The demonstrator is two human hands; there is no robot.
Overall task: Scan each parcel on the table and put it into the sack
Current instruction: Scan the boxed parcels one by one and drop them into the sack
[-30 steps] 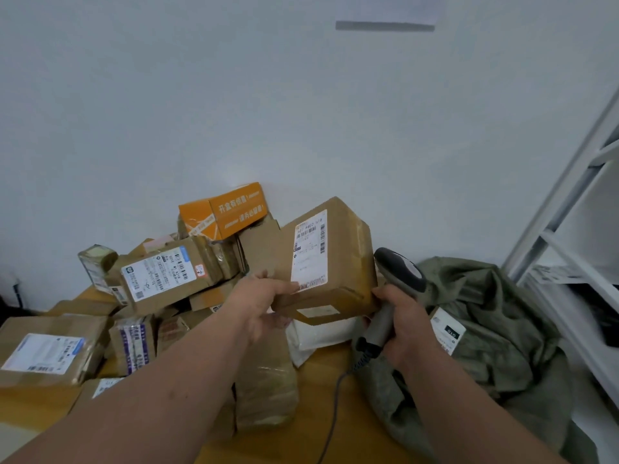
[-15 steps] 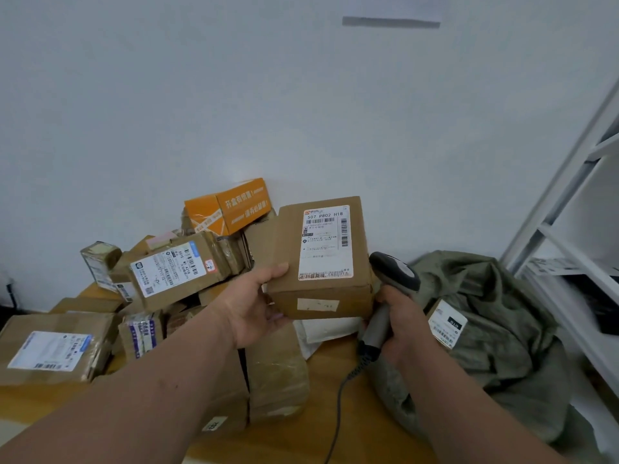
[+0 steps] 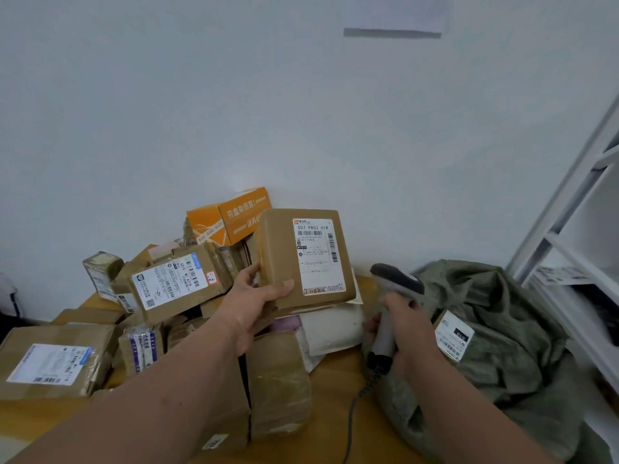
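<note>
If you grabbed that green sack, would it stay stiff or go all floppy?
Probably floppy: the green sack lies slumped in deep wrinkles and folds, like soft cloth. It would likely sag around whatever is inside when lifted. It seems unlikely to roll or tip, since it spreads loosely over the table edge.

Left hand grips labelled parcel; right hand grips scanner beside sack.
</note>
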